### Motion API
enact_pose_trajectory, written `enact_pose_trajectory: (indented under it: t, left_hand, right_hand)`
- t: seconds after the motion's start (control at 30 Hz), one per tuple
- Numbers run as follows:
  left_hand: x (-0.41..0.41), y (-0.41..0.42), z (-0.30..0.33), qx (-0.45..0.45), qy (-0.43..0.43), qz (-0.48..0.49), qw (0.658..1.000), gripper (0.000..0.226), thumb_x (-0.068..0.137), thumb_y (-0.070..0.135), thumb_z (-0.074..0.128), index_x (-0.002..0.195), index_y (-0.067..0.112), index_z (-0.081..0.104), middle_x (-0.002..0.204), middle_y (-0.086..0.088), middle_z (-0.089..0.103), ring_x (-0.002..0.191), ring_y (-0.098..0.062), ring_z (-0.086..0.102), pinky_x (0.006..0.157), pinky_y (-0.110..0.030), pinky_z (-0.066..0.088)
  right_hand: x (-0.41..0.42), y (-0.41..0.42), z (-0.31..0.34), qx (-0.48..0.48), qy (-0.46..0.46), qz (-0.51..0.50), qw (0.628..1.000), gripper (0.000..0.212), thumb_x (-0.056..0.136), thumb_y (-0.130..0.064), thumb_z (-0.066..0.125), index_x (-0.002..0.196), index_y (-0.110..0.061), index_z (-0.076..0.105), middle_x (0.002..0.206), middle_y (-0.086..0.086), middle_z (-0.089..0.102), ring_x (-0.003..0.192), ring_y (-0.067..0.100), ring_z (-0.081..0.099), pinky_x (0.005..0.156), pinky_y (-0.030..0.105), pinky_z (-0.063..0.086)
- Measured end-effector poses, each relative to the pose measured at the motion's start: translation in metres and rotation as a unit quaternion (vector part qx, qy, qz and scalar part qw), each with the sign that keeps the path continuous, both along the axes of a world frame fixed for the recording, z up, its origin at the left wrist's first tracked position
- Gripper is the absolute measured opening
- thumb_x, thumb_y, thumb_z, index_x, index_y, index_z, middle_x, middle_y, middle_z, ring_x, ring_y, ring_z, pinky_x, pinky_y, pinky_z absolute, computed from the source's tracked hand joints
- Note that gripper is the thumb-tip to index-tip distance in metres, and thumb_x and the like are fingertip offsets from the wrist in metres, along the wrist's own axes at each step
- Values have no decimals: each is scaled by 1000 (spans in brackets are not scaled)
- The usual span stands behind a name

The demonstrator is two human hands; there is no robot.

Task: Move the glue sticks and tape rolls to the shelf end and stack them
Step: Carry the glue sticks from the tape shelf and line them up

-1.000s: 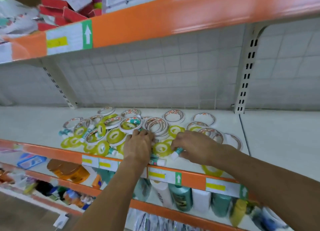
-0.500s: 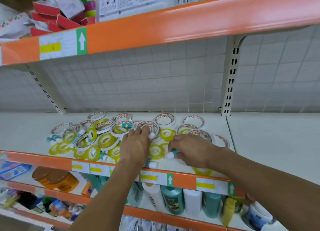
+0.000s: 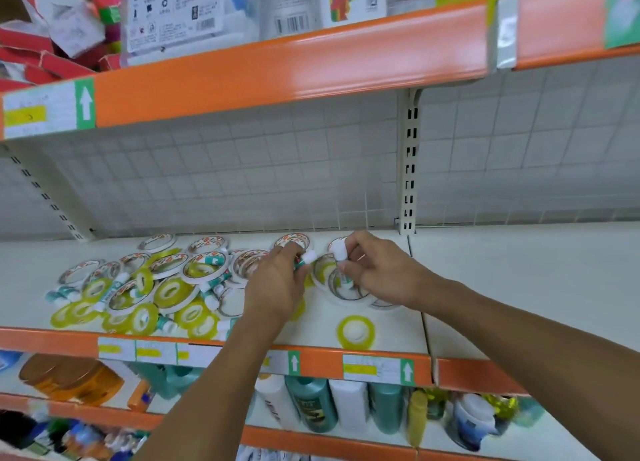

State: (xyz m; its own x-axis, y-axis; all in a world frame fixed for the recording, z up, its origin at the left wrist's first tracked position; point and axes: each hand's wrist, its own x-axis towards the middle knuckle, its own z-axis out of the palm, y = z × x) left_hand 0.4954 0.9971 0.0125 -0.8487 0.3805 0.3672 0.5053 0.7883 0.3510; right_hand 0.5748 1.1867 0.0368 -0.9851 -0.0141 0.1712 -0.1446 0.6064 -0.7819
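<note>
Left hand: the left hand (image 3: 277, 284) reaches in from the front edge of the shelf (image 3: 485, 287), back of the hand up, fingers curled round a glue stick (image 3: 306, 258) whose white cap pokes out to the right.
Right hand: the right hand (image 3: 377, 270) comes in from the lower right, forearm slanting across the shelf's front edge; thumb and fingers pinch a second glue stick (image 3: 338, 251), white cap upward, its body seemingly running down behind the fingers, though blur makes this uncertain.
Glue sticks: short cylinders, teal bodies with white caps; several more loose glue sticks (image 3: 211, 284) lie tangled in the heap to the left.
Tape rolls: the tape rolls (image 3: 166, 287) cover the left and middle of the shelf in an overlapping pile, flat rings, some white with orange print, others translucent yellow-green; a few sit beneath the hands.
Lone roll: one yellow roll (image 3: 355, 332) lies flat near the front edge, apart from the pile.
Shelf: smooth pale metal board, orange front strip (image 3: 318, 363) with price labels; white grid back panel (image 3: 242, 169) behind.
Below: plastic bottles (image 3: 318, 405) stand on the lower shelf.
</note>
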Motion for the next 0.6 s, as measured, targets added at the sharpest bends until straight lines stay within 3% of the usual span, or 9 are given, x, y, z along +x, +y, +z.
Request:
enact_pose_trajectory:
  t: [0.1, 0.2, 0.3, 0.5, 0.6]
  left_hand:
    - [8, 23, 6, 57, 1, -29, 998, 25, 96, 27, 58, 120, 22, 58, 109, -2, 65, 98, -25, 61, 77, -40, 52]
    - [16, 47, 9, 77, 2, -56, 996, 33, 98, 28, 53, 131, 29, 52, 112, 1, 66, 101, -22, 62, 79, -40, 52]
    - [24, 70, 10, 88, -8, -79, 993, 33, 100, 28, 49, 133, 30, 51, 110, 0, 68, 101, -23, 63, 80, -35, 49]
    - [46, 101, 13, 125, -65, -101, 985, 24, 98, 34, 52, 119, 43, 46, 91, 13, 65, 82, -18, 67, 76, -44, 54]
    - [51, 113, 17, 155, -84, -132, 975, 25, 98, 31, 51, 120, 43, 48, 92, 10, 66, 79, -16, 67, 77, -44, 55]
  right_hand:
    - [10, 19, 0, 4, 16, -7, 1000, 20, 99, -33, 56, 116, -25, 50, 92, -4, 67, 78, 15, 68, 70, 36, 55]
    - [18, 38, -3, 24, 32, -18, 999, 34, 100, -28, 55, 131, -36, 44, 85, -8, 65, 70, 4, 64, 62, 20, 45]
    - [29, 55, -5, 37, 36, -28, 998, 34, 101, -26, 54, 132, -39, 48, 87, -6, 65, 64, 1, 60, 59, 11, 42]
    - [53, 85, -12, 49, 30, -64, 996, 28, 100, -25, 55, 125, -37, 52, 94, -7, 63, 70, 13, 67, 55, 10, 43]
    - [62, 96, -10, 44, 31, -94, 994, 29, 100, -25, 56, 126, -36, 52, 91, -10, 62, 66, 7, 67, 55, 10, 44]
